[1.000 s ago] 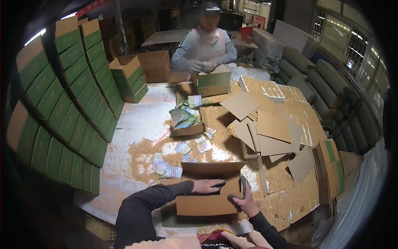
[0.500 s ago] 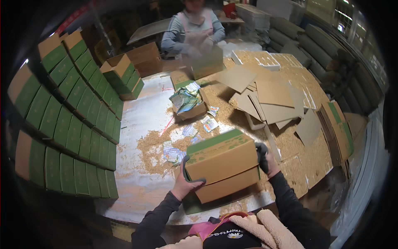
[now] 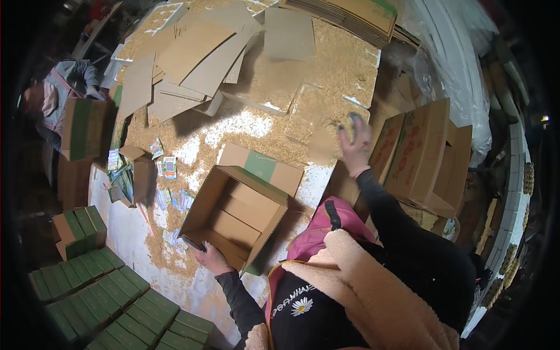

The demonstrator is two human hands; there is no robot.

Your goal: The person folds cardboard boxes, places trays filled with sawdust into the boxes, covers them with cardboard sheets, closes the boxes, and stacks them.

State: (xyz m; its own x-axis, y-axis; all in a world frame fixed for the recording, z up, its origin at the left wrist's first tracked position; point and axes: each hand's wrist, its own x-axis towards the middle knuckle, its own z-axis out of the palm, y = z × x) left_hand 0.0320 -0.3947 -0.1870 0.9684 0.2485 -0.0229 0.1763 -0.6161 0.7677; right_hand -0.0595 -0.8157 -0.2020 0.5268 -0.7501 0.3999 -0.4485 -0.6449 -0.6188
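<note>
An open, empty cardboard box (image 3: 248,195) sits tilted near the table edge, its opening facing up toward me. My left hand (image 3: 214,260) grips the box's near-left rim. To the right, my right hand (image 3: 356,146) is raised with its fingers spread and holds nothing. Loose wood shavings (image 3: 326,87) on the table are just beyond it. A brown cardboard piece with a green stripe (image 3: 262,165) lies directly behind the box.
Flat cardboard sheets (image 3: 192,49) lie at the back. A small box (image 3: 143,178) with colourful packets stands left. Green boxes (image 3: 105,291) fill the lower left. Larger brown cartons (image 3: 411,154) stand right of the table. A co-worker (image 3: 67,87) handles another box (image 3: 86,128).
My view has swung right. The box has been turned so its open inside now faces me. My right hand has let go of it and moved away to the right.
</note>
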